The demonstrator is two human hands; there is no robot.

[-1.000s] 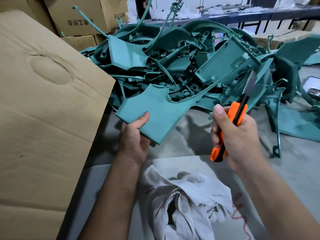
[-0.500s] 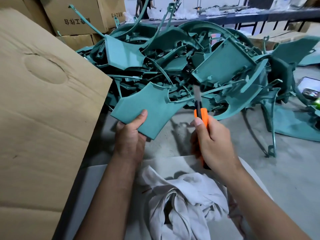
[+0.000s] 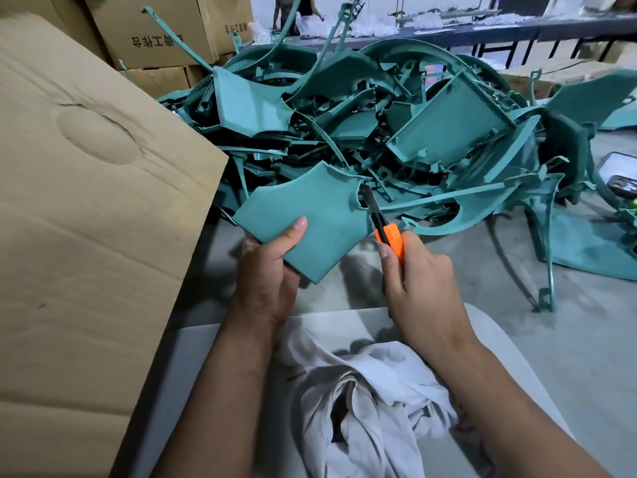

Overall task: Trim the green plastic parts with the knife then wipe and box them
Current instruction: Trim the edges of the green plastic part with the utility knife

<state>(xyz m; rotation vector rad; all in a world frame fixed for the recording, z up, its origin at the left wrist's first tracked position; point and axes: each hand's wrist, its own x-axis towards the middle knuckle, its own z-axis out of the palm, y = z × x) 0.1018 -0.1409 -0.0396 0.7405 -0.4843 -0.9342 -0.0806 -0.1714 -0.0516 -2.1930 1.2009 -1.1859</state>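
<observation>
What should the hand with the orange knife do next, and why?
Probably draw the knife a short way along the notched edge of the green plastic part, shaving off the rough bit. The blade tip already sits at that notch, the right hand grips the orange handle, and the left hand holds the part steady by its lower corner. The white cloth lies unused below.

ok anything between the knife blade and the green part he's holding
Nothing visible. The right hand has the knife blade tip right at the notch on the green part's right edge, held by the left hand. The pile of green parts lies behind.
</observation>
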